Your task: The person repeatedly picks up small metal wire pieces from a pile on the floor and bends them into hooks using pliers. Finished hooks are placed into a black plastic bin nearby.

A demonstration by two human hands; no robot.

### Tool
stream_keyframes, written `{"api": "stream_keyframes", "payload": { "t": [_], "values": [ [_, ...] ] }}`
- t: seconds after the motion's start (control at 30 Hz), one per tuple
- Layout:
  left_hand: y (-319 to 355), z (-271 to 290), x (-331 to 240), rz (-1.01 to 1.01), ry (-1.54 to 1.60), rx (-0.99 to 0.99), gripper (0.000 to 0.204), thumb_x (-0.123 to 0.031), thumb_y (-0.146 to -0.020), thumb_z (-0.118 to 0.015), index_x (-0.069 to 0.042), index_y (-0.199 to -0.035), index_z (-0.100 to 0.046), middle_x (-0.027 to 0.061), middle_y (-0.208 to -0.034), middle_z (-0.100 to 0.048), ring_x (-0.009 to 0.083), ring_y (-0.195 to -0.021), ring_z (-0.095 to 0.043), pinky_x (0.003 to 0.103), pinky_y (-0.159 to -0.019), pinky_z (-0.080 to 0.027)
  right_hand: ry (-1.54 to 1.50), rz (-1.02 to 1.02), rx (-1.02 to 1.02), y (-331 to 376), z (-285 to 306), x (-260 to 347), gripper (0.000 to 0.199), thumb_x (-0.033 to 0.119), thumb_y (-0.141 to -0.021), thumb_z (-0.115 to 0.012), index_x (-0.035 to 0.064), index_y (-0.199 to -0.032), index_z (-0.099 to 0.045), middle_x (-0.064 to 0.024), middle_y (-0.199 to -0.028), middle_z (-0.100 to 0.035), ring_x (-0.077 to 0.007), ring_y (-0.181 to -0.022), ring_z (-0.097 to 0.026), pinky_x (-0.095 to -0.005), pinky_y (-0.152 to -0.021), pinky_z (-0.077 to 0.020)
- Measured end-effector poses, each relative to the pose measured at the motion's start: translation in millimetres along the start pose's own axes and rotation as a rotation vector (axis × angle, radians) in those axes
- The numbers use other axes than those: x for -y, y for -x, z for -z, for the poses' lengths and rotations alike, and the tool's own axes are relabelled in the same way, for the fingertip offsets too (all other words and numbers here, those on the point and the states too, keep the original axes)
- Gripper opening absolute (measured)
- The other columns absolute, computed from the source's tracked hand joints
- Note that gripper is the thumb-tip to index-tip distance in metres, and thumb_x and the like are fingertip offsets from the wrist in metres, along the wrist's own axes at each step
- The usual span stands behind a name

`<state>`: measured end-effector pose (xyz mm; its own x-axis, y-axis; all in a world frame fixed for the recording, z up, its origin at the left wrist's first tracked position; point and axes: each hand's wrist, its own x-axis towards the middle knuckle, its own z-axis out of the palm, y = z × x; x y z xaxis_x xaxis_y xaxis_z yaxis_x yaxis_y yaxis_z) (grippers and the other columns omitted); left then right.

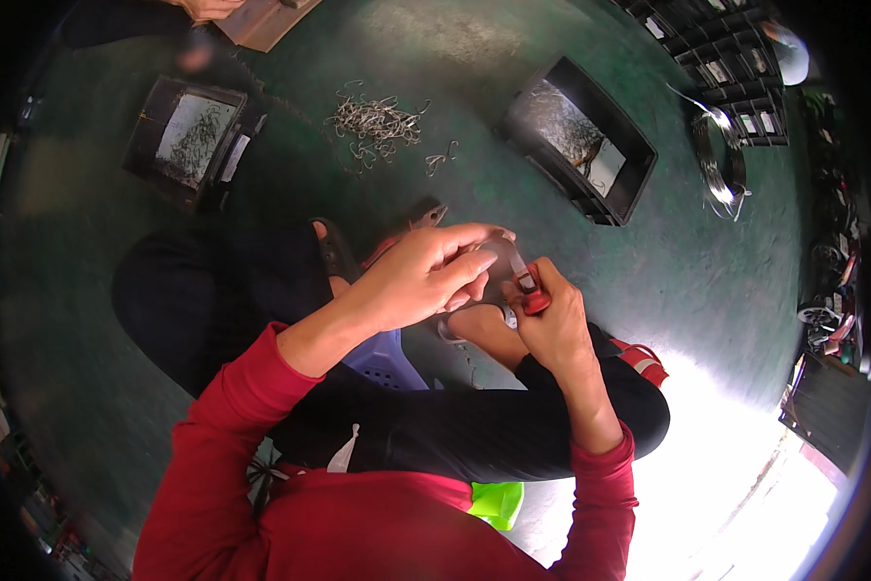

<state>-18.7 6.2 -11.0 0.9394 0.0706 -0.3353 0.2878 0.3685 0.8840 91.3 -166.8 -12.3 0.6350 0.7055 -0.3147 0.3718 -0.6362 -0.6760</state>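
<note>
My right hand (563, 324) is closed around a small red-handled tool (533, 298) with a flat, pale metal end pointing up and left. I cannot make out its exact kind. My left hand (426, 276) is just left of it, fingers curled, index fingertip close to the metal end. Whatever those fingers pinch is hidden or too small to name. On the floor beyond my left hand, a tool with a grey metal head (428, 215) and red handles, likely pliers, is partly covered by that hand. Farther off lies a loose pile of bent wire hooks (377, 126).
Black bins holding wire pieces stand at left (148, 145) and right (639, 155). A wire coil (715, 165) rests near stacked black crates (731, 68). At the top left, another person's hand (208, 8) is beside cardboard (261, 24). A blue plastic piece (385, 360) sits below my left wrist.
</note>
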Motion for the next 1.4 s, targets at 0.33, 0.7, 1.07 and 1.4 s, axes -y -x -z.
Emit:
{"api": "stream_keyframes", "payload": {
  "t": [0.33,0.7,1.07,1.4],
  "values": [
    [-5.0,8.1,1.1,0.006,0.056,0.021,0.032,-0.016,-0.102,-0.043,-0.003,-0.126,-0.058,0.0005,-0.066,-0.055,0.0042,-0.054,-0.044,0.021,-0.048,-0.036,-0.103,-0.076,0.236,-3.1,13.2,-5.4,0.02,0.015,-0.085,-0.069,0.0,-0.092,-0.058,-0.0087,-0.073,-0.058,-0.0154,-0.067,-0.052,-0.0321,-0.067,-0.0457],
    [-0.7,-9.7,11.0,-0.102,-0.124,-0.158,0.032,-0.01,-0.098,-0.041,-0.003,-0.122,-0.061,-0.003,-0.059,-0.046,0.0025,-0.053,-0.039,0.022,-0.049,-0.033,-0.028,0.02,0.029,-1.6,-3.3,-6.0,0.022,0.012,-0.083,-0.07,0.0007,-0.085,-0.052,-0.0134,-0.07,-0.059,-0.0261,-0.061,-0.054,-0.0347,-0.062,-0.0458],
    [1.1,-17.0,12.9,-0.129,-0.137,-0.227,0.032,-0.009,-0.098,-0.042,-0.002,-0.121,-0.061,-0.0031,-0.059,-0.046,0.0015,-0.052,-0.038,0.022,-0.048,-0.03,0.037,-0.004,-0.047,0.9,-7.9,5.5,0.025,0.013,-0.083,-0.071,0.0012,-0.085,-0.049,-0.0182,-0.072,-0.057,-0.0368,-0.063,-0.055,-0.0381,-0.06,-0.0452],
    [-4.1,-7.2,15.2,-0.079,-0.087,-0.122,0.033,-0.008,-0.098,-0.043,-0.003,-0.128,-0.056,-0.0004,-0.067,-0.054,0.004,-0.056,-0.044,0.021,-0.049,-0.036,-0.061,0.018,0.084,-3.9,-4.5,-20.1,0.025,0.012,-0.083,-0.071,0.0011,-0.093,-0.051,-0.018,-0.078,-0.059,-0.031,-0.069,-0.057,-0.0361,-0.066,-0.0465]
  ]
}}
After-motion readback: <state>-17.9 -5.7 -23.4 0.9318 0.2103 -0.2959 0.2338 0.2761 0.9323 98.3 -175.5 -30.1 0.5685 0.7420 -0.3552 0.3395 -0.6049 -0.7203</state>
